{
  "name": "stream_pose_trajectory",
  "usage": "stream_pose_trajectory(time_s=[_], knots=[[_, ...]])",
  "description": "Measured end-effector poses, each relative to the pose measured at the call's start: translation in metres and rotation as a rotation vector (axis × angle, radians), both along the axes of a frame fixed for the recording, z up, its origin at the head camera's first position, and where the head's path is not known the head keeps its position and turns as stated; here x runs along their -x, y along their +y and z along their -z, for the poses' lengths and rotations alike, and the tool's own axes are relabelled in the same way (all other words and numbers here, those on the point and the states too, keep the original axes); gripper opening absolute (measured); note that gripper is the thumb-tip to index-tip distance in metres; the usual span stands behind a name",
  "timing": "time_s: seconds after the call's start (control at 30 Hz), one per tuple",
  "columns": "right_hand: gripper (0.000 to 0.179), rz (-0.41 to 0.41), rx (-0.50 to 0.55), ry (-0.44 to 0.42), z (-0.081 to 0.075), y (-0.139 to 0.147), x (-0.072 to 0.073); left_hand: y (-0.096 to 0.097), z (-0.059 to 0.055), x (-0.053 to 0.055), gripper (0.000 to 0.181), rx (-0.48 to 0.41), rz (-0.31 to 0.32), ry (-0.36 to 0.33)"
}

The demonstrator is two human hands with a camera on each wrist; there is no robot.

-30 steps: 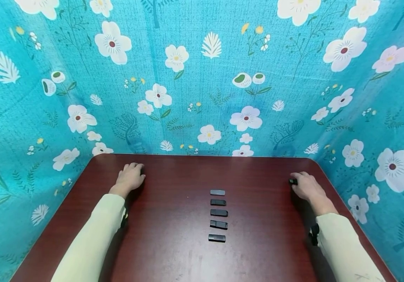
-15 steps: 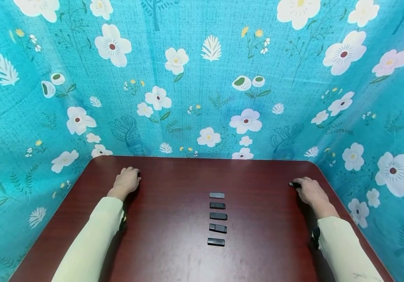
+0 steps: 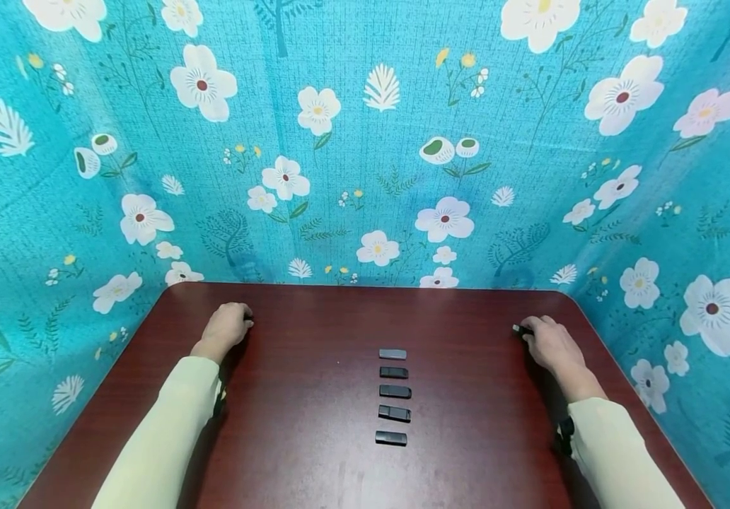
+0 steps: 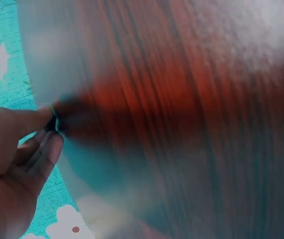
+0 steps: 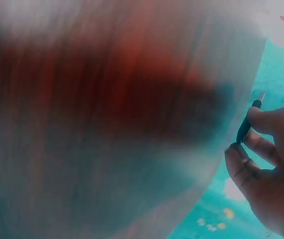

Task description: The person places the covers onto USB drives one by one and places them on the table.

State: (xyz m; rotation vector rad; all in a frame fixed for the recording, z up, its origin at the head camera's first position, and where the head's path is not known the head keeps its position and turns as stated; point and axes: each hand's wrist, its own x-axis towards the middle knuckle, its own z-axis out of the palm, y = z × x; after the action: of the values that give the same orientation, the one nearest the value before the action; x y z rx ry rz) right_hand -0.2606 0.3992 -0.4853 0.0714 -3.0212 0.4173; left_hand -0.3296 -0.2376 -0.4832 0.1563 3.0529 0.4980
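At the far left of the table, my left hand (image 3: 228, 324) pinches a small dark object (image 4: 53, 123) between thumb and fingers. Mostly hidden by the fingers, its kind cannot be made out. Over the far right side, my right hand (image 3: 551, 341) holds a black USB stick (image 5: 247, 118) between thumb and fingers. Its metal plug (image 5: 261, 96) points up and away from the thumb in the right wrist view. Between the hands lies a column of several USB sticks, from a grey one (image 3: 393, 353) at the far end to a black one (image 3: 391, 438) nearest me.
The dark red-brown table (image 3: 314, 325) has rounded far corners. A blue flowered curtain (image 3: 339, 155) hangs close behind it and along both sides. Both arms wear pale sleeves, with a dark device (image 3: 565, 435) at the right wrist.
My right hand has shifted a little left, and the USB stick in it has turned. My left hand has moved slightly left and its fingers look more curled. The row of sticks keeps its arrangement.
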Motion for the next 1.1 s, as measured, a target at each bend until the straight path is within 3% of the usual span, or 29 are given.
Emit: stream_pose_trajectory(time_s=[0.1,0.33,0.53,0.8,1.1], knots=[[0.026,-0.037,0.008,0.044,-0.006,-0.013,-0.002,0.007,-0.005,-0.003,0.024,-0.061,0.017,0.017],[0.026,-0.163,0.034,0.119,-0.026,-0.059,-0.011,0.040,-0.011,-0.015,0.017,-0.212,0.121,0.059],[0.022,-0.282,0.041,0.162,-0.030,-0.104,-0.020,0.077,-0.018,-0.030,0.024,-0.290,0.175,0.021],[0.022,-0.388,0.014,0.188,-0.036,-0.155,-0.032,0.118,-0.021,-0.052,0.021,-0.289,0.255,0.014],[0.021,-0.474,-0.050,0.252,-0.033,-0.188,-0.049,0.154,-0.025,-0.078,0.016,-0.260,0.381,0.015]])
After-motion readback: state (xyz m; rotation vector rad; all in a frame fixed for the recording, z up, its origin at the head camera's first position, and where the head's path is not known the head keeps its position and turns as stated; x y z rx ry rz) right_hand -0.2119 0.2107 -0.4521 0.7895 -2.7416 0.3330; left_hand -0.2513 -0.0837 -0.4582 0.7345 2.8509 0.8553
